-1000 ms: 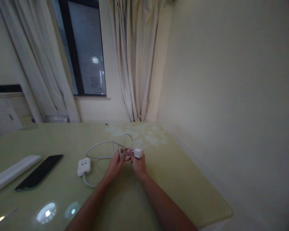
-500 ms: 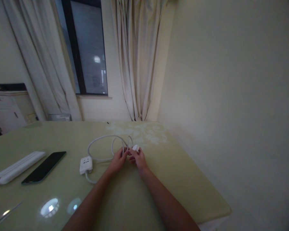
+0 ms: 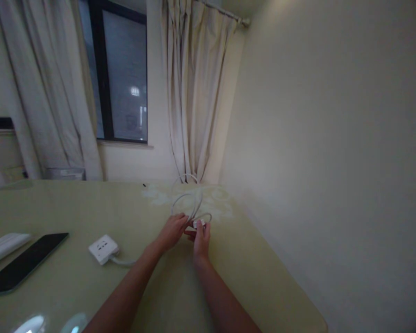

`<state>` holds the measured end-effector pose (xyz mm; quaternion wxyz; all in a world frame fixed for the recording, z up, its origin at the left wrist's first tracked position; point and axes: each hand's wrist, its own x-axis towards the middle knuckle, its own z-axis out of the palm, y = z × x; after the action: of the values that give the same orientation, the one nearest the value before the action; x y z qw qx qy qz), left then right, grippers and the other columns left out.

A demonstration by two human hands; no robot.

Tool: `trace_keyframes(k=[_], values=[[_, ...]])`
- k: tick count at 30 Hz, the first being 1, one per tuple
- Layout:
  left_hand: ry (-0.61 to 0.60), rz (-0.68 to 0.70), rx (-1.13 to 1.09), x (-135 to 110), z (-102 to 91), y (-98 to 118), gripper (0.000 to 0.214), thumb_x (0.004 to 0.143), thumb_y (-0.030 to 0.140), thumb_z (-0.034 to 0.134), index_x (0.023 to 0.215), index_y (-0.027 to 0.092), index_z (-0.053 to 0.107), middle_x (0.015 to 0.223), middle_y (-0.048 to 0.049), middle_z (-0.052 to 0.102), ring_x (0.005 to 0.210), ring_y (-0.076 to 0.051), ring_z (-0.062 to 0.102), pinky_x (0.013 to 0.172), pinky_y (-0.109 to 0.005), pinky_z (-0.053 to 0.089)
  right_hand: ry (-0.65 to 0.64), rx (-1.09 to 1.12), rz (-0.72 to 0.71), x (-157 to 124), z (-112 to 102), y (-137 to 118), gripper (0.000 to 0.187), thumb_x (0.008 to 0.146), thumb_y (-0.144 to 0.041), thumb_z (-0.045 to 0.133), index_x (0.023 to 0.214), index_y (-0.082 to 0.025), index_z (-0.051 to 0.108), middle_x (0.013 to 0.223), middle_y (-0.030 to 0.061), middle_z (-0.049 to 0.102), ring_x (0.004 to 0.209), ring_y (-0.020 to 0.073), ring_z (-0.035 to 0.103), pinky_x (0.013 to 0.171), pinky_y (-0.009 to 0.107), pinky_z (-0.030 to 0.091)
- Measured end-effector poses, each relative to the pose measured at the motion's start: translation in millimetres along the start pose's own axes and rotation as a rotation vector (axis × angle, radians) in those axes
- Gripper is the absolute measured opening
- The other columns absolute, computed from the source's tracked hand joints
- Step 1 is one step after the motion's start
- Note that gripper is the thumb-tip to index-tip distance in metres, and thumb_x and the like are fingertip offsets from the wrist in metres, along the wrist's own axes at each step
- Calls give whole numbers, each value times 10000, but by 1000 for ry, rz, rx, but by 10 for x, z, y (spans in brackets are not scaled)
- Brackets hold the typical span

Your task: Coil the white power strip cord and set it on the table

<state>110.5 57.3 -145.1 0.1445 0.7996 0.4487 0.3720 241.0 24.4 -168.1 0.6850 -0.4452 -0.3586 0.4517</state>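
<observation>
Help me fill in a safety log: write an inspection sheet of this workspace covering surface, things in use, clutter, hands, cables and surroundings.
Surface: tabletop glossy, pale green, whitish leafy pattern toward the far edge.
Things in use: white plug-like piece, partly hidden; white socket block on the left.
Clutter: dark flat slab beside a white bar at left; small dark thing near the far edge.
Hands: left hand grips cable loops; right hand holds the white plug-like piece.
Cables: cable loops extend beyond the hands; block's lead goes out of sight at the left forearm.
Surroundings: window, curtains, wall at right.
</observation>
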Motion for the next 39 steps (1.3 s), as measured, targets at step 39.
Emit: trace_keyframes(k=[39], values=[[54,-197,362,-504,-26,191,519,958,145,536,1461,256,602,1210,-127,718,1114,-267,690,991,-383,520,-381,-436,-214,383,-20,238,201,772,-147,668,962,-213,680,952,57,797,926,218,765,938,382,590]])
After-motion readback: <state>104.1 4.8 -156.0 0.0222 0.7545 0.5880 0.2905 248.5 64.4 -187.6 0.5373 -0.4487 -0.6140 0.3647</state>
